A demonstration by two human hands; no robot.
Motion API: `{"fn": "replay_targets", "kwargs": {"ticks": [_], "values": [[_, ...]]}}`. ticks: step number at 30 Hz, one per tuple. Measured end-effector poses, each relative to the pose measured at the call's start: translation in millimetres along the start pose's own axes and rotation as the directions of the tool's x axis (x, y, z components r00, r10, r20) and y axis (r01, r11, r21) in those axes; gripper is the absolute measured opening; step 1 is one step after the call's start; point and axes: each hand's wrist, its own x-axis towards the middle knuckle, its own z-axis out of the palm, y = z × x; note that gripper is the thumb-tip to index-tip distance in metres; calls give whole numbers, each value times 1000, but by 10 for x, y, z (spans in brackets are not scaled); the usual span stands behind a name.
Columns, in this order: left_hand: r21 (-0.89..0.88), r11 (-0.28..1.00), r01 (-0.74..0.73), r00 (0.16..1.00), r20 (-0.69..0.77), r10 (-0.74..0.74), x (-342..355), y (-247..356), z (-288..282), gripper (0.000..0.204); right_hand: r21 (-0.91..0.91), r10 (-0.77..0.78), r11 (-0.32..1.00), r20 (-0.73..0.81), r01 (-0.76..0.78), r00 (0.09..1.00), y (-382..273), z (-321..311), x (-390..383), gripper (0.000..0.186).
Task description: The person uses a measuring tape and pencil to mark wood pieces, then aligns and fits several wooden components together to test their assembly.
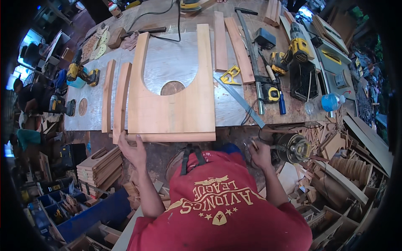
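On my red shirt (234,167), lower middle of the frame: gold lettering in curved lines, upside down as seen here, with a ribbon, small stars and a shield.
Bottle (115,10), upper left: bears a label too small for me to read.
Yellow-and-black drill (298,46), upper right: any markings on it are too small for me to make out.
Wooden panel (171,119): lies flat on the bench (92,115), just above the middle of the frame; pale honey-coloured, with a deep U-shaped cut-out open toward the top and a long arm on each side.
Narrow strip (180,137): runs along the panel's lower edge.
Two slim boards (109,96): lie nearly side by side, left of the panel.
Square (243,102): slants just right of the panel, its handle yellow.
My left hand (133,151): loosely open, thumb and fingers apart, fingertips at the panel's lower left corner, by the end of the nearer board.
My right hand (260,154): right of centre, fingers curled around a small slim thing (254,144), too blurred for me to name.
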Motion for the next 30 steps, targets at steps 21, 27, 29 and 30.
{"fn": "replay_targets", "kwargs": {"ticks": [21, 27, 29, 30], "values": [[-384, 759, -526, 547, 530, 648, -729, 1487, 1126, 80, -507, -126, 858, -65, 76, 990, -1247, 66, 2048, 58], [-329, 809, -488, 542, 612, 575, -786, 1377, 1175, 70, -193, -97, 976, 31, 101, 995, -1341, -395, 1929, 64], [-316, 785, -533, 517, 613, 597, -769, 1231, 1110, 67, -159, -131, 974, 194, 163, 972, -1507, -562, 1778, 60], [-305, 788, -534, 530, 606, 593, -706, 1237, 1005, 65, -130, -249, 952, 191, 276, 949, -1516, -564, 1724, 55]]}}
